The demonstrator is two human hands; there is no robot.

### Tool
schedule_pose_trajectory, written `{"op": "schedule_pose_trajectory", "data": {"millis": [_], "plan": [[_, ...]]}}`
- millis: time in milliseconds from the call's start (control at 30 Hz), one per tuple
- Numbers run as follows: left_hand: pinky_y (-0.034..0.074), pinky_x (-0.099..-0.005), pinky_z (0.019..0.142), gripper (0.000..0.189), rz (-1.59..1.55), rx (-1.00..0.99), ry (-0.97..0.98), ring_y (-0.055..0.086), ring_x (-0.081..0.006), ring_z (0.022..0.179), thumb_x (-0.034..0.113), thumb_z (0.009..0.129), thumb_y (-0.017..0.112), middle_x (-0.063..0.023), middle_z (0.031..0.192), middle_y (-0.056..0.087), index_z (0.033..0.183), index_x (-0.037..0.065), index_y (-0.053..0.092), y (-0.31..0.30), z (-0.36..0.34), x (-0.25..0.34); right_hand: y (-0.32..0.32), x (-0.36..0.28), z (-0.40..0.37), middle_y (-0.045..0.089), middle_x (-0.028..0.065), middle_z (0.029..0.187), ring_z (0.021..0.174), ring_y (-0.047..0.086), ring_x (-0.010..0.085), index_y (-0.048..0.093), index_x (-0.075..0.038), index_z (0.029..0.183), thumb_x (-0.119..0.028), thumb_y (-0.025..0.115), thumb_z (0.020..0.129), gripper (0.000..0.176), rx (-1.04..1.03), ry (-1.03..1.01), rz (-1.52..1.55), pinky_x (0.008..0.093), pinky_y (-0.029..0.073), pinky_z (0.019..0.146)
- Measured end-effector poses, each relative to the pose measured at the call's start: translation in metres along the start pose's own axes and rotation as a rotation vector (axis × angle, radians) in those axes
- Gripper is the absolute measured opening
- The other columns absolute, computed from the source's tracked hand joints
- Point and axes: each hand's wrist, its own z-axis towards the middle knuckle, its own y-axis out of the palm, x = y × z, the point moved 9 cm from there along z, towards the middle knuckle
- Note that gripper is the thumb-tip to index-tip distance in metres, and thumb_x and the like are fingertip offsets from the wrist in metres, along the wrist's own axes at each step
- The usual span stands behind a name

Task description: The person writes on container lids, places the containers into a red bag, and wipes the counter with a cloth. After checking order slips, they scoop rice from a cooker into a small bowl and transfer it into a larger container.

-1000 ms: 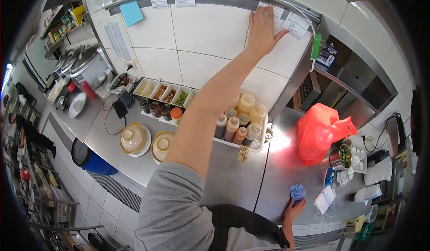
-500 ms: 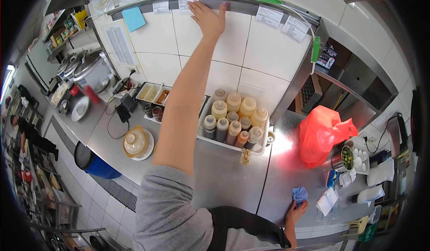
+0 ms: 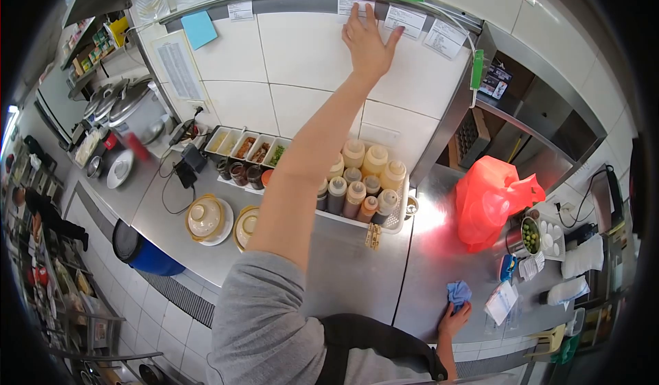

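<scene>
My left hand [image 3: 371, 47] is raised to the metal rail [image 3: 295, 4] on the tiled wall. Its fingers are apart, with the fingertips on a small printed slip [image 3: 348, 13]; another slip [image 3: 404, 21] hangs just to the right, by the thumb. Low on the right, my right hand [image 3: 456, 318] rests on the steel counter, its fingers closed on a crumpled blue cloth [image 3: 458, 293]. Below the left arm stands a white basket [image 3: 392, 224] of squeeze bottles.
A red plastic bag [image 3: 484, 203] and a pot of green fruit [image 3: 530, 236] stand at the right. Lidded bowls [image 3: 206, 219] and topping trays [image 3: 245, 146] are at the left. A person in dark clothes [image 3: 47, 214] stands far left.
My left hand has moved right along the rail, and the slip under its fingers has shifted right with it. More topping trays and a second lidded bowl now show. My right hand keeps the cloth.
</scene>
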Motion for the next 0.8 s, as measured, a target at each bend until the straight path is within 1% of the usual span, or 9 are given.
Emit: {"op": "schedule_pose_trajectory", "data": {"millis": [67,133,200,267,300,367,467,600,800], "plan": [[0.019,-0.0624,0.109,0.09,0.017,-0.042,-0.065,0.027,-0.045,0.137,0.053,0.09,0.063,-0.0343,0.149,0.026,0.144,-0.012,0.03,-0.021,0.01,-0.014,0.001,0.002,0.001,0.046,0.0173,0.135,0.122,0.048,0.0407,0.047,-0.003,0.129,-0.039,0.057,0.096,0.049,-0.005,0.006,0.014,0.0496,0.038,0.099],[0.022,-0.0599,0.109,0.088,0.043,0.114,-0.158,0.029,-0.0445,0.136,0.052,0.091,0.062,-0.0337,0.147,0.028,0.142,-0.012,0.031,-0.053,0.027,-0.053,0.002,0.004,0.002,0.045,0.0168,0.138,0.122,0.048,0.0406,0.048,-0.002,0.13,-0.036,0.059,0.096,0.049,-0.016,0.016,0.038,0.049,0.038,0.102],[0.02,-0.0597,0.112,0.094,-0.015,0.292,-0.236,0.025,-0.0458,0.139,0.054,0.092,0.059,-0.0351,0.149,0.024,0.143,-0.016,0.024,-0.086,0.048,-0.103,0.002,0.004,0.001,0.045,0.0172,0.138,0.122,0.048,0.0409,0.047,-0.001,0.13,-0.035,0.06,0.095,0.05,-0.018,0.017,0.05,0.0492,0.038,0.102],[0.013,-0.06,0.116,0.108,0.054,0.267,-0.343,0.013,-0.0479,0.146,0.065,0.091,0.052,-0.0382,0.154,0.014,0.145,-0.021,0.014,-0.094,0.074,-0.168,0.0,0.0,0.002,0.046,0.0184,0.136,0.122,0.048,0.0417,0.046,-0.002,0.13,-0.036,0.058,0.096,0.05,-0.011,0.003,0.049,0.0501,0.038,0.099],[0.011,-0.0603,0.117,0.112,0.056,0.201,-0.393,0.008,-0.0476,0.147,0.068,0.09,0.049,-0.039,0.154,0.01,0.145,-0.021,0.011,-0.097,0.084,-0.189,0.0,-0.001,0.002,0.046,0.0184,0.137,0.122,0.048,0.0417,0.046,-0.001,0.13,-0.036,0.058,0.096,0.05,-0.012,0.0,0.042,0.0502,0.038,0.1],[0.007,-0.0609,0.118,0.12,0.056,0.066,-0.492,-0.001,-0.0471,0.15,0.076,0.088,0.043,-0.0405,0.156,0.002,0.146,-0.022,0.004,-0.1,0.098,-0.221,0.0,-0.001,0.002,0.045,0.0184,0.138,0.123,0.047,0.0417,0.046,-0.001,0.13,-0.035,0.059,0.095,0.05,-0.012,-0.003,0.024,0.0502,0.038,0.1],[0.006,-0.0604,0.118,0.126,-0.085,-0.021,-0.53,-0.004,-0.0459,0.15,0.082,0.086,0.038,-0.0405,0.156,-0.003,0.146,-0.022,0.001,-0.091,0.106,-0.243,0.002,0.0,0.002,0.045,0.018,0.139,0.124,0.047,0.0413,0.046,-0.002,0.13,-0.035,0.06,0.095,0.051,-0.018,0.022,0.013,0.0504,0.037,0.101],[0.007,-0.0603,0.118,0.124,-0.081,0.01,-0.531,-0.006,-0.0452,0.15,0.079,0.087,0.041,-0.0389,0.157,-0.006,0.146,-0.021,0.0,-0.072,0.093,-0.222,0.005,0.003,0.002,0.045,0.0175,0.139,0.125,0.046,0.0402,0.046,-0.002,0.13,-0.035,0.06,0.094,0.051,-0.008,0.008,-0.023,0.0512,0.037,0.102],[0.005,-0.0626,0.117,0.122,-0.125,-0.027,-0.561,-0.011,-0.0449,0.15,0.075,0.089,0.045,-0.0385,0.157,-0.009,0.146,-0.021,-0.004,-0.026,0.059,-0.128,0.0,-0.002,0.003,0.045,0.0173,0.139,0.126,0.046,0.0395,0.046,-0.002,0.131,-0.035,0.06,0.094,0.052,-0.039,0.027,-0.063,0.0511,0.037,0.102]]}}
